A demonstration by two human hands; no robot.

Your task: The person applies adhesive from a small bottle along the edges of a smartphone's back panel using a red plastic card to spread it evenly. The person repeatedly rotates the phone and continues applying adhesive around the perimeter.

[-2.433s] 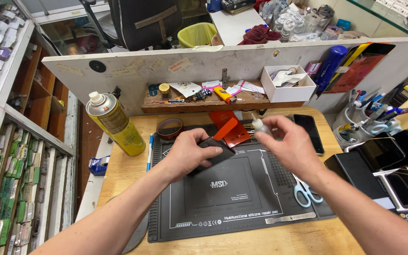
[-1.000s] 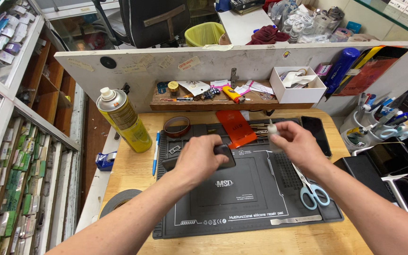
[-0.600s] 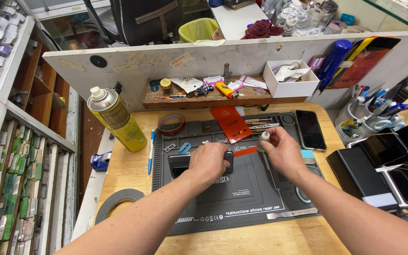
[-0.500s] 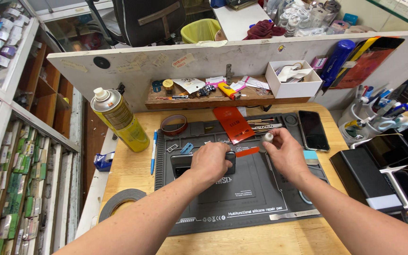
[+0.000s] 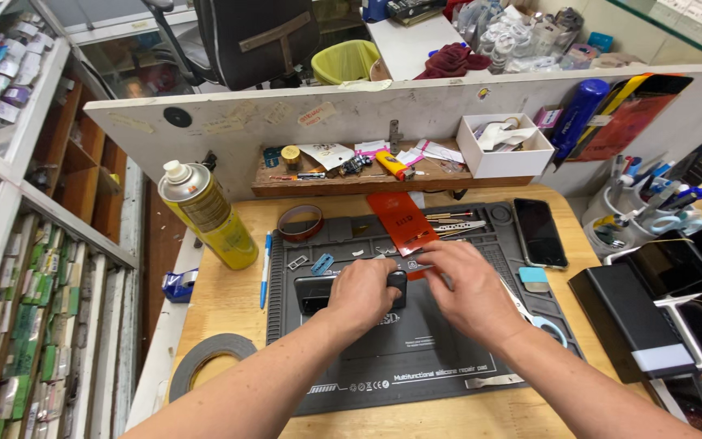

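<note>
Left hand (image 5: pixel 365 291) closed over black phone (image 5: pixel 318 293) at centre of grey repair mat (image 5: pixel 416 358), right hand (image 5: pixel 471 289) pinching at its right end, yellow spray can (image 5: pixel 207 213) left of mat, scissors (image 5: pixel 542 319) at mat's right edge.

Setting: a small electronics repair workshop, seen at one wooden bench.
Work surface: a dark silicone repair mat (image 5: pixel 416 366) with moulded part compartments covers the middle of the benchtop (image 5: pixel 229 309).
Devices: a dark phone (image 5: pixel 539 232) lies at the mat's right edge; further handsets stand in a rack (image 5: pixel 696 301) at the bench's right edge.
Tools: metal tweezers and picks (image 5: pixel 455 223) at the mat's far edge; scissors (image 5: pixel 539 319); a tape roll (image 5: pixel 205 362) at the near left corner.
Supplies: a yellow spray can (image 5: pixel 209 213) at the left; a narrow rear shelf (image 5: pixel 351 175) of small parts.
Storage: left wall racks (image 5: pixel 18 325) packed with small boxed parts.
</note>
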